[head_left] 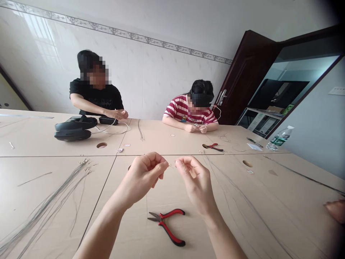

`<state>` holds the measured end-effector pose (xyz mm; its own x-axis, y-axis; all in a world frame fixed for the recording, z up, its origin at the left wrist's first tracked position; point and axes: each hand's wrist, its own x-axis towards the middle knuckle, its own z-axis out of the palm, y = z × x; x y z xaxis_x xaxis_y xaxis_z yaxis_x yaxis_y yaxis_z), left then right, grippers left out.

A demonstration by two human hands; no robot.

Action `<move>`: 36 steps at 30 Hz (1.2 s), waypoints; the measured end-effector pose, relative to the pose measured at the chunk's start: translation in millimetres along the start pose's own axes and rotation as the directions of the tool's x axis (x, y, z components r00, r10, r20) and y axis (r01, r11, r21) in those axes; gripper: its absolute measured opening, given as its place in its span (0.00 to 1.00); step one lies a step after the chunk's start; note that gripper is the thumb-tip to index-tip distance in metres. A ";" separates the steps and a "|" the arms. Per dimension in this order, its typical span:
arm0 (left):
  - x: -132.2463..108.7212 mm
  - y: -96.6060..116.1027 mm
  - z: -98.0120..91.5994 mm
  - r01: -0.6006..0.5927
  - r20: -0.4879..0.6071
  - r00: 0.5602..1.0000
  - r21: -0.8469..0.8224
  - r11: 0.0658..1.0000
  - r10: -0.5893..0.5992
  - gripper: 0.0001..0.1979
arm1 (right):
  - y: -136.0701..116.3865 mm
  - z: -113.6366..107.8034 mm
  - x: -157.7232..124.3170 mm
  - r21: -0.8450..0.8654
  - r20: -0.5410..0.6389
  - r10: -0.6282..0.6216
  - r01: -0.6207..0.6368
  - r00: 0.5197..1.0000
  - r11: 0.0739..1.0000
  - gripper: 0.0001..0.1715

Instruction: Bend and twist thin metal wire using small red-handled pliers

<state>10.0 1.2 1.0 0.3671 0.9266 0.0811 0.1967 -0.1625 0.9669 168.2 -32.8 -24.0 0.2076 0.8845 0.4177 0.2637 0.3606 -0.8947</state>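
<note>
My left hand (147,176) is closed in a pinch above the table, with a tiny metallic bit showing at its fingertips. A thin cord (147,207) hangs or runs down below this hand. Facing it across a small gap, my right hand (195,181) also pinches thumb against fingers; whatever it holds is too small to make out. Below and between both forearms, red-and-black pliers (167,225) lie on the table with handles spread and jaws slightly apart. Bundles of thin grey cords (67,176) with metal ends lie to the left.
More cords (237,187) stretch across the right side of the table (121,230). Further off are second pliers (214,146), a black case (72,128), a pen (254,142) and a water bottle (280,138). Two people (97,93) sit opposite, handling small things. Another person's hand (335,210) shows at right.
</note>
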 end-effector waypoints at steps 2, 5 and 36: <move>-0.6 1.9 -0.4 0.013 0.000 1.000 -0.014 1.000 -0.013 0.13 | -0.9 -0.8 -0.4 -0.136 -0.020 -0.182 0.177 0.983 0.975 0.07; -1.2 3.7 -0.3 0.011 0.004 1.000 -0.020 1.000 -0.011 0.13 | 0.2 -1.9 -0.3 -0.263 0.059 -0.362 0.364 0.930 0.894 0.04; -2.6 1.9 -11.8 -0.078 -0.011 0.997 0.056 0.995 0.079 0.12 | -2.6 -3.5 -1.4 -0.305 0.149 -0.442 0.467 0.884 0.830 0.08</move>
<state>-1.3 2.5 5.5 0.3712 0.9147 0.1599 0.2184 -0.2534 0.9424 170.5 -36.0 -21.7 -0.0738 0.6670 0.7414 0.6035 0.6218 -0.4993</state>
